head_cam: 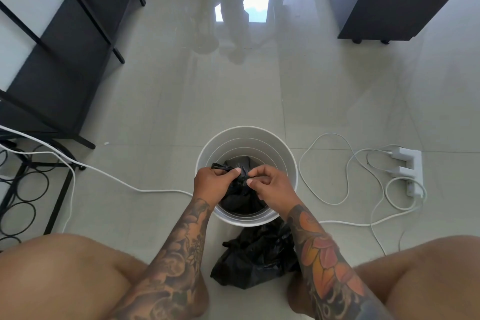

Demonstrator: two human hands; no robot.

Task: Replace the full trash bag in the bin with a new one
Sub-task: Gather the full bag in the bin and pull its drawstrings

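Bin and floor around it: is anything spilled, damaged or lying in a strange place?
Nothing is spilled or broken. A crumpled black bag lies on the floor against the white bin, between the person's feet. Both hands pinch another black bag inside the bin. White cables loop loosely over the floor nearby.

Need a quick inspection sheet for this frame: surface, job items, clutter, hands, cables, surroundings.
Surface: glossy tiled floor.
Job items: white bin upright; black bag in bin, top gathered; second black bag on floor beside bin, nearer the person.
Clutter: nothing seen.
Hands: left hand and right hand pinch the gathered bag top.
Cables: white cables looped to power strip; another white cable left.
Surroundings: black shelf frame, dark cabinet.
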